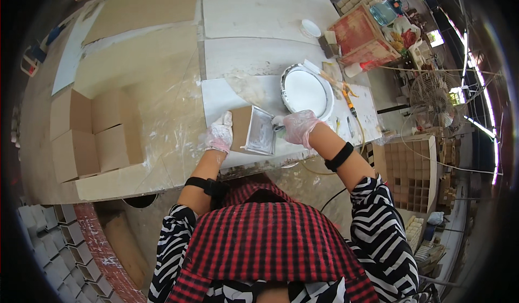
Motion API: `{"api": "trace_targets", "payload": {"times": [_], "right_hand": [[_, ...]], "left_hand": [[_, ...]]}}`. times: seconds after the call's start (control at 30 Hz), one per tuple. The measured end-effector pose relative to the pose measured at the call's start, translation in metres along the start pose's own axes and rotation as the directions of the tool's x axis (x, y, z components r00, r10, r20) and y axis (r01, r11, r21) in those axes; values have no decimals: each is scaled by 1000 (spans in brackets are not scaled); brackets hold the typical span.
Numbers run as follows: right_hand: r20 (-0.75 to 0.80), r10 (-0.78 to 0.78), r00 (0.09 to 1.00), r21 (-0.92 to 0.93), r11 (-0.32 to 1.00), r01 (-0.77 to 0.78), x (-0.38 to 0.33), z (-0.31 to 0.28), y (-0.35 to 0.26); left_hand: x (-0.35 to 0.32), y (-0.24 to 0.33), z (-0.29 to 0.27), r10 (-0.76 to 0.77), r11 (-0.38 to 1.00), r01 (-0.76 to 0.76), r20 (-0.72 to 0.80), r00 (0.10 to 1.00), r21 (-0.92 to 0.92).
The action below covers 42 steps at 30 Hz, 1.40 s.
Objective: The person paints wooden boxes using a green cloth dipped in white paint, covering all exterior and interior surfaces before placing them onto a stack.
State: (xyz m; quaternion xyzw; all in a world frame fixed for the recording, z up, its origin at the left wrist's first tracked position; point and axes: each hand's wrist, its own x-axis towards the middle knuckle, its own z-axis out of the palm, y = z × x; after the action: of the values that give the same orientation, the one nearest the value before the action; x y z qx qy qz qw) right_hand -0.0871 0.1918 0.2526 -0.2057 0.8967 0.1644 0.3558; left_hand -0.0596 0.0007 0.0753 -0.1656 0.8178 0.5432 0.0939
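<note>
At the near edge of a broad, pale, board-topped worktable (265, 5), both hands are at work on one box. L hand (218, 135), in a thin translucent glove smeared w/ white, is clamped on the left side of an open, square-mouthed brown cardboard box (241, 129); the box is tilted, mouth facing right, its inner face (261, 132) streaked white & grey. R hand (300, 127), similarly gloved, is bunched at the box's right rim, fingers bent; a small dark-grey item (280, 132) shows under them, but type, & whether it is gripped, can't be told. Hands are apart, w/ the box between.

Just beyond the R hand: a round white tub (283, 92) w/ a dirty rim, containing smooth white matter (308, 91). To its right, a yellow-&-black hand tool (349, 100) lies on the table. Farther back: a small round white bowl (310, 28), near a red-&-tan wooden crate (354, 35).

Table, left: a cluster of four open brown cardboard boxes (81, 152), side by side, well apart from the hands. Lower left, off the table: rows of pale grey open boxes (60, 249). Far right: a round wire-caged fan (436, 97). Person wears a red-&-black checked garment (275, 243) & zigzag-striped black-&-white sleeves (378, 232), w/ a black band (339, 157) on the R forearm.
</note>
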Motion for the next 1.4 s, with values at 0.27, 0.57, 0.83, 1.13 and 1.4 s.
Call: {"api": "trace_targets", "payload": {"times": [0.27, 0.57, 0.83, 1.13, 1.4], "right_hand": [[-41, -192, 981, -197, 964, 181, -13, 54, -9], [-223, -114, 968, 1, 993, 117, 12, 67, 16], [-229, -39, 973, 183, 980, 83, 2, 54, 22], [-468, 92, 879, 852, 310, 421, -14, 43, 21], [-680, -127, 722, 549, 565, 617, 25, 86, -31]], "left_hand": [[-4, 19, 3, 93, 989, -87, -39, 995, 121], [-6, 31, -2, 65, 984, -63, -6, 998, 166], [-2, 34, -4, 8, 990, -8, 2, 1000, 137], [20, -6, 6, 9, 999, -10, 35, 999, 42], [27, -15, 3, -44, 999, 44, 56, 997, -4]]}}
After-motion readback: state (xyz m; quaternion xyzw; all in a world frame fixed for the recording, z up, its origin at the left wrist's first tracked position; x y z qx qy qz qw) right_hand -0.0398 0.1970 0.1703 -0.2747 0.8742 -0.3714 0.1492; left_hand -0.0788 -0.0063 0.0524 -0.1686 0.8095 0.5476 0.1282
